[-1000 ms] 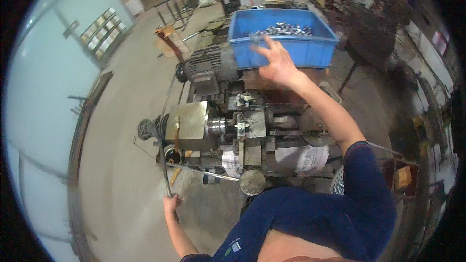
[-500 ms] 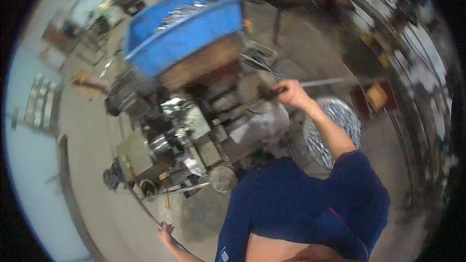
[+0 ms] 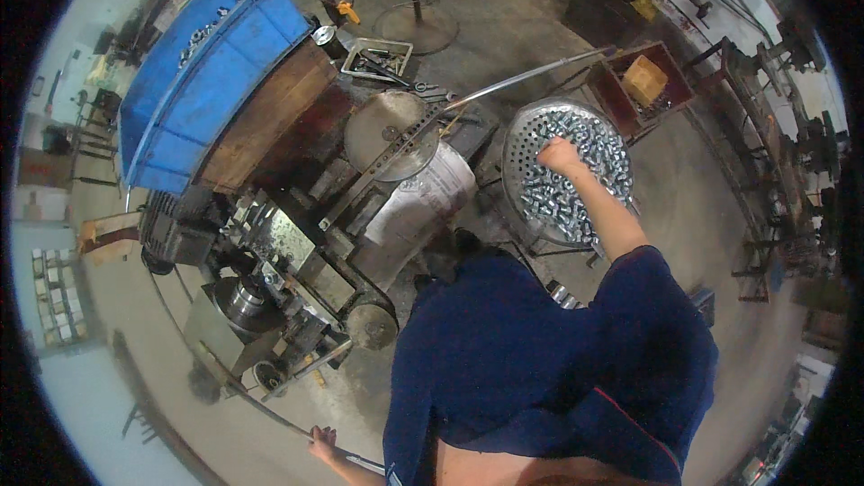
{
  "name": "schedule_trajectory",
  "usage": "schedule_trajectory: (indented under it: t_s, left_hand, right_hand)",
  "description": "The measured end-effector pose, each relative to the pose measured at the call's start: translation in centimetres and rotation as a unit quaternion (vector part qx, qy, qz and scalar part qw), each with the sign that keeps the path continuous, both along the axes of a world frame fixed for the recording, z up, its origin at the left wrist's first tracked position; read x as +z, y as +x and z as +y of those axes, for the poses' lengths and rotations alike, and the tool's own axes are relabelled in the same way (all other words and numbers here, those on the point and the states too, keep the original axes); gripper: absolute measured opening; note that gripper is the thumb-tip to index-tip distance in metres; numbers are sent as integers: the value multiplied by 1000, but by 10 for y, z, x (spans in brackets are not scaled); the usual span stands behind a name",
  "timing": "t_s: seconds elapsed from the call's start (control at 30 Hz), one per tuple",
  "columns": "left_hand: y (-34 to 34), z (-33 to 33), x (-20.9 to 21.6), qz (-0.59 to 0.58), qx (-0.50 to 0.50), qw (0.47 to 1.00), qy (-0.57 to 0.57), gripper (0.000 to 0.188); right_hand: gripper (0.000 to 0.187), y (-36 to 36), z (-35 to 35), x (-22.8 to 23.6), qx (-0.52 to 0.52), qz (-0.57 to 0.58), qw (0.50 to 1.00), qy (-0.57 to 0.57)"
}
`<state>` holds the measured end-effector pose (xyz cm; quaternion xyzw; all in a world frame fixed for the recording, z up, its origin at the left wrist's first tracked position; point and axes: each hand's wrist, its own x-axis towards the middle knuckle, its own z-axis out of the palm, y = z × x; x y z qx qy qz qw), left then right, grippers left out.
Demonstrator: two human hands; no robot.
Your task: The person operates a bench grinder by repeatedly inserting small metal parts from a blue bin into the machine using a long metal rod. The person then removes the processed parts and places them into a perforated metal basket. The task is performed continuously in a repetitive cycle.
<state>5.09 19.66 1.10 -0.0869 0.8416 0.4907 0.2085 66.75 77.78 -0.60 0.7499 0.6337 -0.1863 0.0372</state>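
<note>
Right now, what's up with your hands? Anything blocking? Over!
Left hand gripping long thin rod. Right hand at perforated round tray, hold unclear. Small metal cylinders heaped there. Nothing visibly blocking right hand.

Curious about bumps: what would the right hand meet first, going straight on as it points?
Likely the bare, perforated part of the round metal tray, past the right hand; depth is unclear, so small metal cylinders might come first.

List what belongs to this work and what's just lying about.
Apparently in use: rod, in the left hand; metal pieces in the perforated pan, by the right hand; machine; blue bin.

Probably just lying about: yellow block; tool tray.
</note>
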Motion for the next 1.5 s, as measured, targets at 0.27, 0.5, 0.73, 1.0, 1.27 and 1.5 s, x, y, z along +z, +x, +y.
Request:
schedule_trajectory:
  t_s: [0.27,0.5,0.73,1.0,1.27,1.5]
  left_hand:
    - [33,25,23,70,-26,997,3,25]
    - [43,17,19,119,14,990,-68,27]
    - [56,11,13,151,16,977,-150,21]
    - [38,23,9,155,10,962,-226,22]
    - [51,9,14,147,-21,968,-204,27]
    - [102,-1,47,130,-60,948,-285,37]
  right_hand:
    - [32,-23,24,-60,109,-125,984,-67]
    - [32,-52,20,-24,135,-94,985,-46]
    - [24,-78,35,38,10,501,860,-96]
    - [26,-200,2,146,292,609,736,-47]
    - [31,-395,-77,164,665,407,624,-59]
    - [27,-505,-98,150,762,214,602,100]
